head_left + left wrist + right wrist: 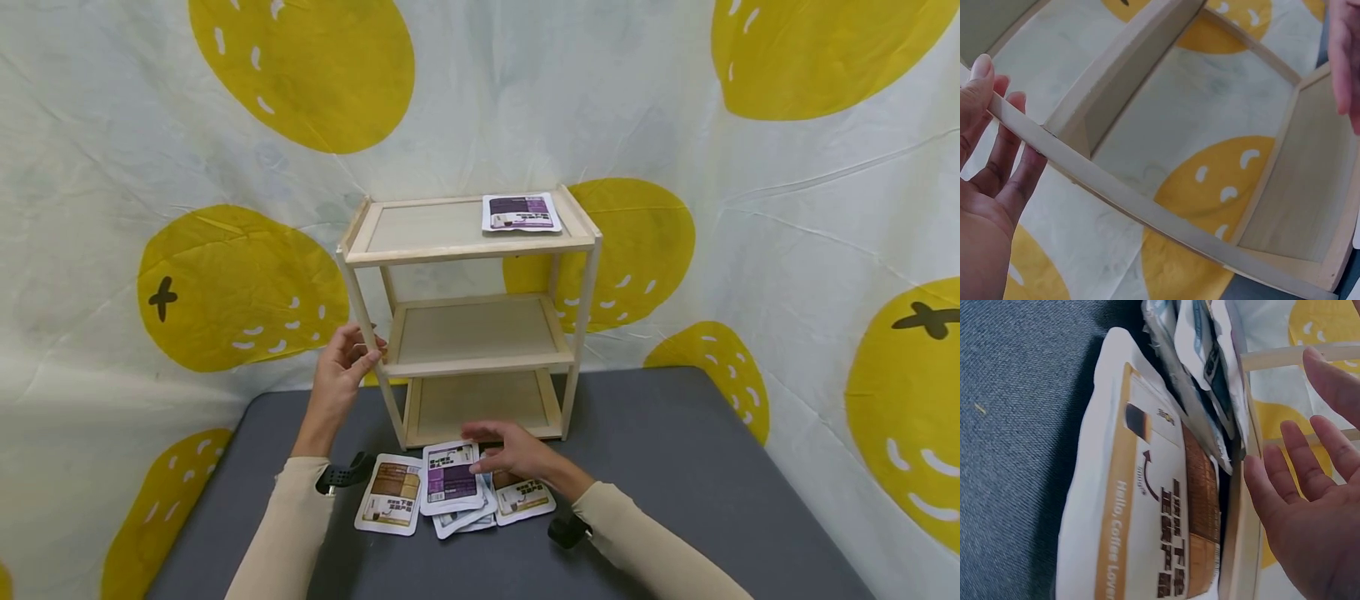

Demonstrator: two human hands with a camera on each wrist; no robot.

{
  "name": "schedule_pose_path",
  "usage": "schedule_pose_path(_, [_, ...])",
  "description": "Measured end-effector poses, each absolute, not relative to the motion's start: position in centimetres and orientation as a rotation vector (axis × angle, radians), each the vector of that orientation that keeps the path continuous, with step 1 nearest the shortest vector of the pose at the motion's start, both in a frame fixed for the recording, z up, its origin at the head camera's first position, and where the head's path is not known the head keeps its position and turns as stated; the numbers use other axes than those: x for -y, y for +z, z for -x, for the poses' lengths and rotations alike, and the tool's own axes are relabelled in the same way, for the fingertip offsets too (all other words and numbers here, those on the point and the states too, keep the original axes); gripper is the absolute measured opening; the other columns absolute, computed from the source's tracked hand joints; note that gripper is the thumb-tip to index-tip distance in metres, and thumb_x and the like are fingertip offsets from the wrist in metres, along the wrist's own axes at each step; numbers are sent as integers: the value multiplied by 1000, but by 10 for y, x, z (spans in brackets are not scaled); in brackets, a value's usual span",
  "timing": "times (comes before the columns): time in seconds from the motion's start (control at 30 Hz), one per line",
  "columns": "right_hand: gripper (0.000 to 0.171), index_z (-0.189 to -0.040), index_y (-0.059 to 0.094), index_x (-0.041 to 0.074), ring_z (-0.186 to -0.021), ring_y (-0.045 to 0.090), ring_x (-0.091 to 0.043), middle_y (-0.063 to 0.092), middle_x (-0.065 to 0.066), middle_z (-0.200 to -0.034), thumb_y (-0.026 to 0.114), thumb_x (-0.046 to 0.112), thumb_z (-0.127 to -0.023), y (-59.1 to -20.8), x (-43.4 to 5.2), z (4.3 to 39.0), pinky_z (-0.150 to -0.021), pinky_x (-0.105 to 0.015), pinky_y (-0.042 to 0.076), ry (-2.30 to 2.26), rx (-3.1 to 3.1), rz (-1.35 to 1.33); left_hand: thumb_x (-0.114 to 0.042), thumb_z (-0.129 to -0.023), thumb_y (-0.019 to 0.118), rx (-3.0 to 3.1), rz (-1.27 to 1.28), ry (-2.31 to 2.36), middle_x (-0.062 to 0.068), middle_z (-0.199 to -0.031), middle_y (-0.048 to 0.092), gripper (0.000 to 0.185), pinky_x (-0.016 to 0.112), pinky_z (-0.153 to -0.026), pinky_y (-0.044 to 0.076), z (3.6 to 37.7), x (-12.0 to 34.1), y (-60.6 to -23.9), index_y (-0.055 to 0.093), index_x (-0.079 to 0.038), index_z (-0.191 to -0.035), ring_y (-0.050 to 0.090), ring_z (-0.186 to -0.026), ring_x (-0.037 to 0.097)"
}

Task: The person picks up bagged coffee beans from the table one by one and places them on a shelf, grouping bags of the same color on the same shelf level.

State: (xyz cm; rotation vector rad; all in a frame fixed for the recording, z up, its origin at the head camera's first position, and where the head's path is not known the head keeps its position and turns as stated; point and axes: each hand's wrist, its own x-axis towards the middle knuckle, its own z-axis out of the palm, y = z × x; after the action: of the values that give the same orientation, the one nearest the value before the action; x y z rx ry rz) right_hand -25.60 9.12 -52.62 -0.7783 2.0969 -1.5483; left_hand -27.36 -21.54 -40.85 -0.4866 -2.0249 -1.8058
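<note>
My left hand (337, 379) grips the left front post (1135, 199) of a three-tier wooden shelf (468, 367), thumb on one side and fingers behind. My right hand (521, 457) is over a small pile of flat pouches in front of the shelf, its fingers loosely bent and apart. On top of the pile lies a purple-and-white pouch (450, 492), with paler pouches (457, 522) partly hidden under it. A brown coffee pouch (390, 496) lies to the left, another brown pouch (1147, 506) to the right. In the right wrist view, the right hand (1310, 525) holds nothing.
One purple pouch (521, 213) lies at the right of the shelf's top tier. The shelf stands on a dark grey table (660, 467). Close behind it hangs a white cloth (465, 100) with yellow fruit prints.
</note>
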Motion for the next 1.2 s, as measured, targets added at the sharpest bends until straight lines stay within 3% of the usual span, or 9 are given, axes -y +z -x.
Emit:
schedule_pose_path(0.33, [65, -145, 52, 1, -134, 51, -38, 56, -18, -145, 80, 12, -88, -538, -82, 257, -105, -50, 49, -1546, -2145, 756, 0, -96, 66, 2036, 486, -1813, 11, -110, 67, 41, 27, -86, 56, 275, 216, -409, 54, -3, -135, 66, -99, 27])
schedule_pose_path(0.53, [59, -141, 57, 1, -136, 48, -38, 55, -18, -144, 80, 8, -87, -539, -74, 256, -107, -49, 47, -1548, -2172, 752, 0, -96, 66, 2031, 502, -1812, 8, -109, 67, 40, 26, -85, 56, 275, 216, -409, 54, -2, -135, 66, -98, 27])
schedule_pose_path(0.73, [59, -138, 58, -2, -132, 51, -39, 50, -19, -147, 82, 5, -85, -539, -69, 253, -100, -48, 52, -1517, -2175, 788, 1, -96, 66, 2015, 525, -1814, 9, -108, 67, 39, 25, -85, 55, 275, 216, -410, 57, -5, -133, 66, -97, 26])
schedule_pose_path(1.0, [63, -138, 61, 6, -125, 56, -26, 58, -8, -140, 87, 18, -82, -539, -63, 247, -97, -41, 52, -1308, -2366, 847, 2, -97, 64, 2014, 517, -1824, 6, -108, 67, 38, 24, -86, 55, 274, 217, -409, 56, -4, -134, 67, -96, 17])
schedule_pose_path(1.1, [66, -142, 57, 8, -126, 57, -24, 58, -7, -142, 86, 19, -83, -539, -61, 246, -101, -39, 50, -1287, -2387, 834, 1, -97, 64, 2020, 526, -1813, 6, -108, 67, 38, 24, -87, 55, 274, 217, -409, 57, -5, -133, 67, -97, 20])
schedule_pose_path(1.2, [69, -146, 53, 7, -117, 62, -20, 63, -7, -133, 84, 15, -84, -538, -60, 246, -95, -34, 51, -1308, -2379, 810, 0, -96, 65, 2024, 520, -1804, 10, -108, 67, 38, 25, -87, 55, 274, 216, -409, 56, -4, -133, 67, -97, 24])
